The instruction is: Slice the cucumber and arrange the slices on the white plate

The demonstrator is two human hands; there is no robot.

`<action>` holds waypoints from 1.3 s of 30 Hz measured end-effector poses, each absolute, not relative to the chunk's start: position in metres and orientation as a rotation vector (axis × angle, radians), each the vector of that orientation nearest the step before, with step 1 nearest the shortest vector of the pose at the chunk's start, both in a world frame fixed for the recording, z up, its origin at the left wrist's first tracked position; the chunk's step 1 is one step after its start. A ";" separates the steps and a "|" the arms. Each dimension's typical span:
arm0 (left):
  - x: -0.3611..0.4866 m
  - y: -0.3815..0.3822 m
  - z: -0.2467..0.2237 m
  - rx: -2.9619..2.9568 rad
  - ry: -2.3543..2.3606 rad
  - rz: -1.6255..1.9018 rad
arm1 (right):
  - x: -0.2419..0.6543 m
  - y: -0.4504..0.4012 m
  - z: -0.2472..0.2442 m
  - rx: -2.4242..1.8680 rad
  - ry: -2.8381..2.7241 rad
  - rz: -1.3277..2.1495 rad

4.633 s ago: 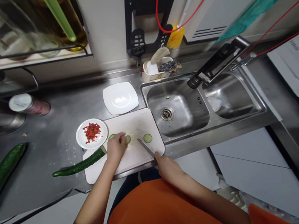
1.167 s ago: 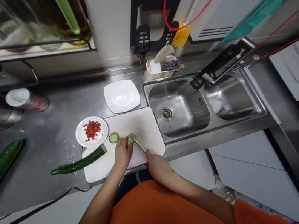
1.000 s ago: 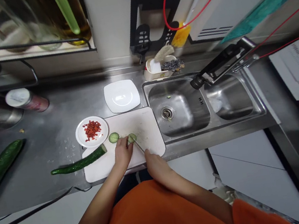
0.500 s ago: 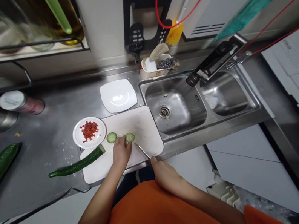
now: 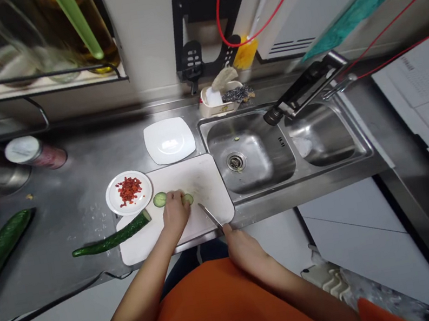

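My left hand (image 5: 175, 209) is over the white cutting board (image 5: 185, 234), its fingers bent and closed on a cucumber slice (image 5: 189, 198) that they partly cover. Another pale green slice (image 5: 159, 200) lies flat just left of those fingers. In my right hand (image 5: 244, 246) is a knife (image 5: 211, 216), gripped by its handle; its blade points up and left over the board, apart from the slice. A cut cucumber (image 5: 116, 237) rests partly on the board, its cut end toward my left hand.
A small plate of chopped red pieces (image 5: 112, 204) touches the board's upper left. Behind the board is a white square plate (image 5: 162, 155). At right is a double sink (image 5: 258, 164) with a black faucet (image 5: 297, 92). A whole cucumber (image 5: 2, 253) lies far left.
My right hand has drawn the knife slightly right and down, away from the slice. My left fingers have shifted over the slice, hiding more of it. The view has moved slightly.
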State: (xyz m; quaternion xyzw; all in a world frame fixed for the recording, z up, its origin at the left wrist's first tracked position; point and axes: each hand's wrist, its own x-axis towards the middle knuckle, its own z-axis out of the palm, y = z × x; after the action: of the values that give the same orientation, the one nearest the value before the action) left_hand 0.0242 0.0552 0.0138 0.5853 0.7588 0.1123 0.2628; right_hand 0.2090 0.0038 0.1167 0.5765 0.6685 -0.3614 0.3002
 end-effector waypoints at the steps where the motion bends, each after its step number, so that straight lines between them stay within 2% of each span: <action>1: 0.023 0.056 0.014 1.568 2.043 0.304 | 0.210 0.004 0.115 1.533 1.780 -0.954; 13: -0.043 0.049 0.041 1.238 2.194 0.420 | 0.210 0.012 0.118 1.530 1.806 -0.932; 19: -0.055 0.050 0.033 1.408 2.321 0.259 | 0.209 0.017 0.120 1.566 1.866 -0.900; 22: -0.051 0.051 0.028 1.589 2.274 0.335 | 0.210 0.017 0.118 1.653 1.927 -0.892; 25: -0.046 0.053 0.026 1.794 2.093 0.370 | 0.212 0.015 0.108 1.789 1.991 -0.844; 28: -0.043 0.055 0.025 1.890 1.995 0.263 | 0.214 0.014 0.090 1.893 2.021 -0.756; 34: -0.045 0.058 0.022 1.938 1.995 0.176 | 0.216 0.021 0.053 1.913 2.038 -0.596; 39: -0.045 0.059 0.025 1.930 2.021 0.152 | 0.210 0.024 0.042 1.876 2.049 -0.579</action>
State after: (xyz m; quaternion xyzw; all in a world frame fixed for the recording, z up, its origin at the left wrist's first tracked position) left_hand -0.0446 0.0592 0.0252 0.6794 0.7117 0.0536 0.1706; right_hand 0.2096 0.0245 0.0422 0.6536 0.7137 -0.2017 0.1511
